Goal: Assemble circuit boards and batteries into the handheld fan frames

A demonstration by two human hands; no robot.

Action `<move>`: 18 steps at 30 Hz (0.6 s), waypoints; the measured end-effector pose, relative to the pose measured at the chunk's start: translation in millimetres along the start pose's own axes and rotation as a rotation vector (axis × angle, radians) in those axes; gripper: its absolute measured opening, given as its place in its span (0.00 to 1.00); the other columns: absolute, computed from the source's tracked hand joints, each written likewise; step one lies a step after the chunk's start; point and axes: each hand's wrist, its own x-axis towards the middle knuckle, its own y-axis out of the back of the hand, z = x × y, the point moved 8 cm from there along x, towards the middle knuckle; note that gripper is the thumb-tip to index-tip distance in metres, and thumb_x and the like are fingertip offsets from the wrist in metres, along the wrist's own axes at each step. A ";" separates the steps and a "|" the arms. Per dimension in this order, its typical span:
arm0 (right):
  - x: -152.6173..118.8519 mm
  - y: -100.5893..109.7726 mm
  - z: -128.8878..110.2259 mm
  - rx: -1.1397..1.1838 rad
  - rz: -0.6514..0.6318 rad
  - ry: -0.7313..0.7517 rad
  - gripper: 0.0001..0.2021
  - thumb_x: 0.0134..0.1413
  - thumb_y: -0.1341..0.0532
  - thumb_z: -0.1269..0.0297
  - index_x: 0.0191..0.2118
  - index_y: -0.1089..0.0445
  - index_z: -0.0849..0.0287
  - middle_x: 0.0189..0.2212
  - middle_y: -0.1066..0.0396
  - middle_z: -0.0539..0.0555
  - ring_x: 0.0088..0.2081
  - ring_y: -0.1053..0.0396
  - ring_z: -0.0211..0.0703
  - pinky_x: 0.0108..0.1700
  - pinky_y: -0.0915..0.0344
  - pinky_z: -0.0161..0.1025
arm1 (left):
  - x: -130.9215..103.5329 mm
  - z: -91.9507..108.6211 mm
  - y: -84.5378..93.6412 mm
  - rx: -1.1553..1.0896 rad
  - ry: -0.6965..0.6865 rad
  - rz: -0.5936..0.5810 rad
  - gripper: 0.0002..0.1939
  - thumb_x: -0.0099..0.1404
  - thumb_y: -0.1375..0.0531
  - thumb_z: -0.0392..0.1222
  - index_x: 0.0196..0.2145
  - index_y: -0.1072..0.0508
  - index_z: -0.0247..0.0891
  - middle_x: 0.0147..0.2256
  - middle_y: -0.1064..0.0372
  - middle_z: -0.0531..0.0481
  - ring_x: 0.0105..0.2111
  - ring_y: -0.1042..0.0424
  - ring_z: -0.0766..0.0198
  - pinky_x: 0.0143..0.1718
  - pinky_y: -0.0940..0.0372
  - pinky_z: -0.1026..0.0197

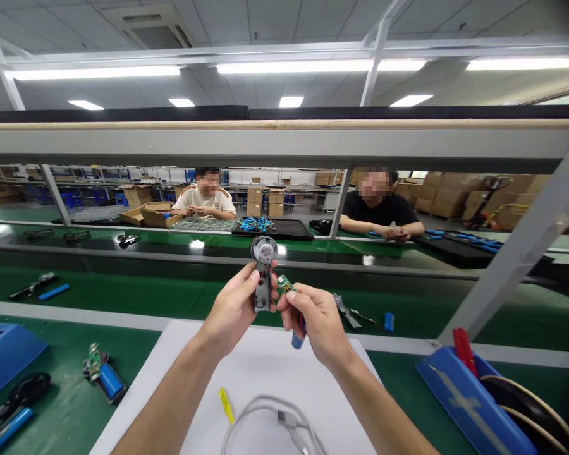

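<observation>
My left hand (234, 300) grips a grey handheld-fan housing (263, 287), held upright with its round motor end (264, 248) on top. Beside it, my right hand (315, 316) pinches a small green circuit board (287, 285) with a digit display. Thin wires run from the board toward the housing. A blue cylindrical battery (297, 341) pokes out beneath my right fingers; how they hold it is partly hidden. Both hands are above a white sheet (189, 379), on which lie a grey USB cable (260, 404) and a yellow strip (226, 404).
To the left are a half-assembled fan with battery (105, 376), a black fan (23, 398) and a blue bin (9, 357). At right stands another blue bin (464, 392). Fan parts (346, 309) rest on the green belt. Two people sit across, behind a metal frame post (516, 240).
</observation>
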 end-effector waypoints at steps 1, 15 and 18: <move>-0.1 0.0 -0.4 0.000 0.001 0.001 0.15 0.54 0.41 0.57 0.24 0.30 0.63 0.14 0.34 0.50 0.12 0.46 0.29 0.14 0.53 0.27 | -0.3 0.3 -0.6 -0.001 0.001 -0.001 0.21 0.64 0.36 0.48 0.51 0.25 0.35 0.36 0.30 0.47 0.34 0.31 0.64 0.37 0.35 0.64; 0.9 -1.7 1.1 0.008 -0.020 -0.006 0.15 0.54 0.41 0.57 0.25 0.29 0.63 0.14 0.33 0.50 0.12 0.46 0.28 0.14 0.52 0.27 | -0.7 2.6 -2.2 0.023 -0.014 -0.008 0.19 0.66 0.38 0.48 0.50 0.26 0.35 0.35 0.31 0.47 0.32 0.32 0.63 0.35 0.36 0.61; 0.3 -4.2 0.7 -0.004 -0.041 -0.016 0.14 0.53 0.41 0.57 0.25 0.29 0.63 0.14 0.33 0.50 0.13 0.45 0.29 0.15 0.52 0.28 | -0.1 2.4 -2.4 0.040 -0.020 -0.015 0.20 0.66 0.39 0.48 0.51 0.27 0.34 0.35 0.30 0.45 0.34 0.31 0.61 0.36 0.36 0.60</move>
